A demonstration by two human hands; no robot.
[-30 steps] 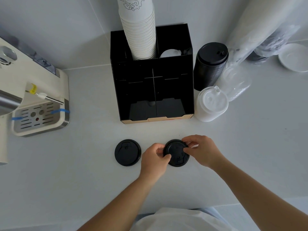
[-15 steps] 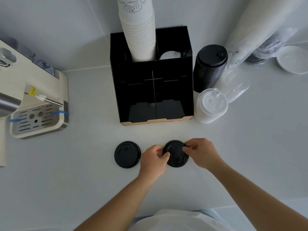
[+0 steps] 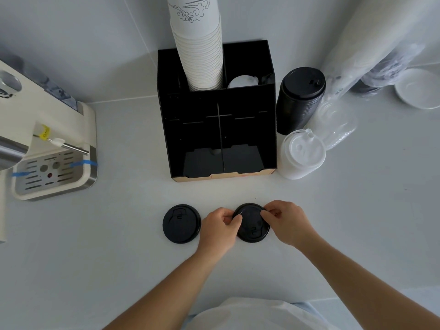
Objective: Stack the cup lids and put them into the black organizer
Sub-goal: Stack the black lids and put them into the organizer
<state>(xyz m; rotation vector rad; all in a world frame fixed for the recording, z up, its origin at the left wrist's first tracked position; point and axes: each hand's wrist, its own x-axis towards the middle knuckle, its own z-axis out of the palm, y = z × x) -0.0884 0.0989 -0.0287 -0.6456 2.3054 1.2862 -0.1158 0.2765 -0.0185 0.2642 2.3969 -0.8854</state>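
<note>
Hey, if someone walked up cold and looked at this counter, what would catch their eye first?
Probably the two hands at the centre front: the left hand and right hand pinch opposite edges of a black cup lid, with a second black lid lying flat just to its left. Behind them stands the black organizer, a tall stack of white paper cups rising from its back left compartment.

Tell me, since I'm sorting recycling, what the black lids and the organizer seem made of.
Held lid and loose lid: likely thin moulded plastic, semi-matte, with embossed detail and soft sheen. Black organizer: rigid flat panels with slotted joints, perhaps acrylic or painted board; its tan front base edge suggests board.
</note>
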